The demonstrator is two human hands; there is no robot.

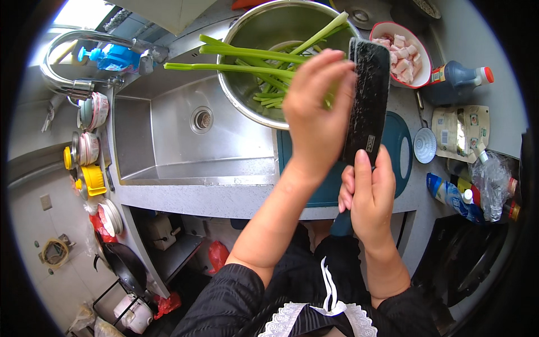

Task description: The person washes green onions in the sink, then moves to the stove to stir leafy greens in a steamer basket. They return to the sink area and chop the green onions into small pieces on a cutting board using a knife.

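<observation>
My right hand [370, 193] grips a kitchen cleaver [367, 101], its broad dark blade raised and speckled with wet bits, its blue handle below the fist. My left hand [322, 101] is beside the upper blade, fingers bent near its edge; whether they touch it, I cannot tell. Behind that hand, a large stainless steel pot [252, 111] contains green vegetable stalks [248, 53], cut pieces and long ones, some jutting over the rim. Under the cleaver and hands lies a blue cutting board [398, 126], partly hidden.
A steel sink [168, 143] with a curved faucet [88, 36] is left. Toward the right are a red-rimmed bowl [426, 80] of cut pale meat, a dark sauce bottle [454, 78], a small strainer-like utensil [424, 145], pouches [461, 130] and a gas stove [463, 257].
</observation>
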